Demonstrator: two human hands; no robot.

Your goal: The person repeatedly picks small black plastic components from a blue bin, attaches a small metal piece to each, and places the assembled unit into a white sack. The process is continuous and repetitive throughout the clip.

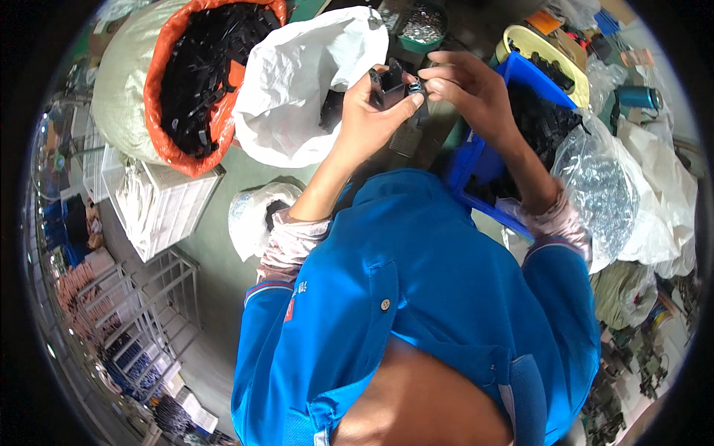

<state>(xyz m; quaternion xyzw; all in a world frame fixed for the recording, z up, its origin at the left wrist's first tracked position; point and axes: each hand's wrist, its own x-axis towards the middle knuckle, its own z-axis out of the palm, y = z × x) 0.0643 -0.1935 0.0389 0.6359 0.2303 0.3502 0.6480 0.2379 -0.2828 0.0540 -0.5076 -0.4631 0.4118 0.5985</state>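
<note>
An orange-rimmed sack (154,97) full of black pieces is standing to your far left. Next to it, a white bag (279,111) is gaping open, with something black showing inside. On your right, a blue bin (483,167) is holding more black pieces, and a yellow tub (581,95) is sitting beyond it.

Your left grip (370,123) is grasping a black part (392,88), thumb along its near side, and holding it above the gap between the white bag and the blue bin. Your right grip (468,89) is hovering close with bent fingers; you can't tell whether they are touching anything. Beyond both, a green bowl (420,46) is carrying small shiny pieces.

The black part is pointing a narrow tab away from your body; your fingers are hiding too much to tell its long axis. On its right side, a small metal piece (415,87) is facing your right fingertips.
</note>
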